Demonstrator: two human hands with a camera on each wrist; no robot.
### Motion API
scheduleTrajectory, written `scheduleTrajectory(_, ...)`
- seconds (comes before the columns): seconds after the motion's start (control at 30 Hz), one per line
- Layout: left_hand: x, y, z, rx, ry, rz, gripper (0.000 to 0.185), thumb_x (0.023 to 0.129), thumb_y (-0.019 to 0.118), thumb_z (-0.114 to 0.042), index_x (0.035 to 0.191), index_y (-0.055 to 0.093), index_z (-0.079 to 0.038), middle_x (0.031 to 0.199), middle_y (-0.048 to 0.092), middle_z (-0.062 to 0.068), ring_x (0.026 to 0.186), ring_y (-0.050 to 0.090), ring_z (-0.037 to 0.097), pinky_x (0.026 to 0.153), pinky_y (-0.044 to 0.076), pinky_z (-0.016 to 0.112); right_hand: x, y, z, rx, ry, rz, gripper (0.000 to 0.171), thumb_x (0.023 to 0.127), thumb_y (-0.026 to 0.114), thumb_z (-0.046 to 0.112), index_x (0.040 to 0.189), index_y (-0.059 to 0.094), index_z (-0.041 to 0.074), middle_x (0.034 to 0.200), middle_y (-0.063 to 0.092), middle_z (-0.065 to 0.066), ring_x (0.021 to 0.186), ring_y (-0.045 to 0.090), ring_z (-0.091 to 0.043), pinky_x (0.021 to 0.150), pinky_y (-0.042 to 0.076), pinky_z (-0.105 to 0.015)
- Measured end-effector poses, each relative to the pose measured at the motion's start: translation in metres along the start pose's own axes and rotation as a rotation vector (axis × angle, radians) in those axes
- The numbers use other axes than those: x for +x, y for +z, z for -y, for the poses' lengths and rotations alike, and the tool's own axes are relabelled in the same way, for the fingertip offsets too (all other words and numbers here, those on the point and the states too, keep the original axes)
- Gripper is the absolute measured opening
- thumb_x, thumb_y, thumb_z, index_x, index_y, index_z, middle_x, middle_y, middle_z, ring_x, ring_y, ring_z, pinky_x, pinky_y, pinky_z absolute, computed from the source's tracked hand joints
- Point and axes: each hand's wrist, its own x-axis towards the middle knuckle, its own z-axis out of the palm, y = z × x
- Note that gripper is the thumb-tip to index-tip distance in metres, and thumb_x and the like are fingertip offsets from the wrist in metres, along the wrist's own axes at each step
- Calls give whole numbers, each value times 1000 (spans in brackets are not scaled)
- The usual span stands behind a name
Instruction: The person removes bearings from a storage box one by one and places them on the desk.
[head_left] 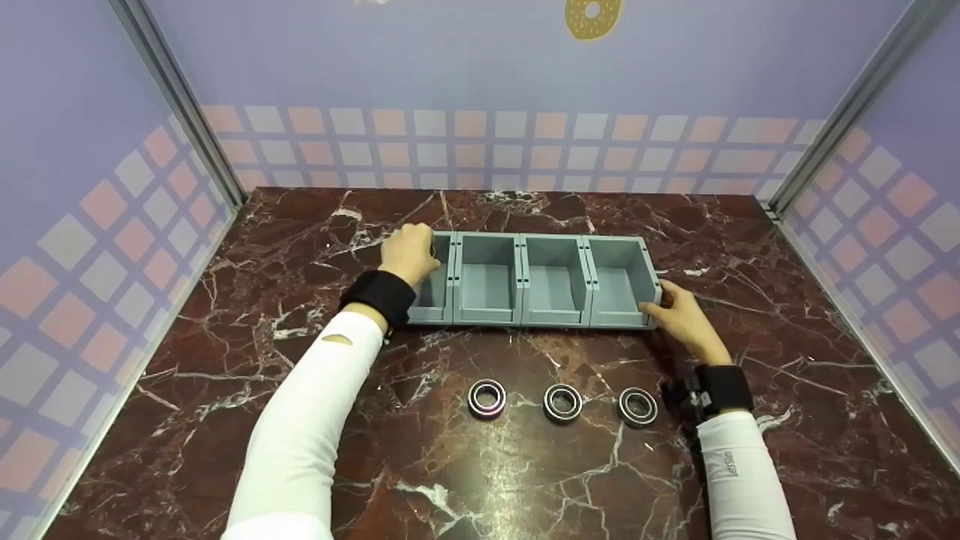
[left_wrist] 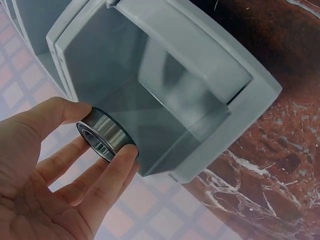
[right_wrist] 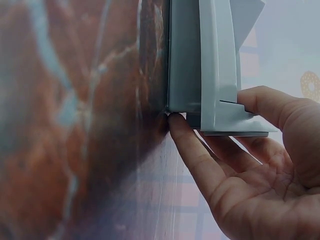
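Head view: row of four joined grey bins [head_left: 534,281] on a dark red marble table [head_left: 480,465], open tops facing up. Left hand [head_left: 409,253] over the leftmost bin, fingers curled, what they hold hidden from this angle. Right hand [head_left: 682,315] against the outer front corner of the rightmost bin, thumb and fingers set on either side of its wall. Three steel bearings [head_left: 562,403] in a line on the table nearer the person, well apart from the bins, the right one just beside the right wrist. White sleeves and black wrist bands on both arms. Lilac walls with a checked band behind; a doughnut sticker [head_left: 592,16] high on the back wall.

Left wrist view: left hand [left_wrist: 55,180] pinching a bearing [left_wrist: 106,135] by its rim between thumb above and fingertip below, remaining fingers loosely spread behind. Bearing held at the open mouth of a grey bin [left_wrist: 165,95], just beside its edge; contact with the bin not clear.

Right wrist view: right hand [right_wrist: 255,170] at the corner of the grey bin [right_wrist: 210,70], thumb tip touching the base where bin meets table [right_wrist: 80,120], fingers extended along the other side of the wall, lightly gripping it.
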Motion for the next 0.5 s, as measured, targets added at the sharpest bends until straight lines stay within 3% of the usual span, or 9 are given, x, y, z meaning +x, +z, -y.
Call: scheduleTrajectory(0.5,-12,-15,0,11,55,11,21,87,77,-17,96,71,1,108,75,22,105,72,43,89,60,55,4,2,-3,-3,-13,-14,52,99,59,2,145,42,-16,136,56,-39,95,60,4,77,50,-8)
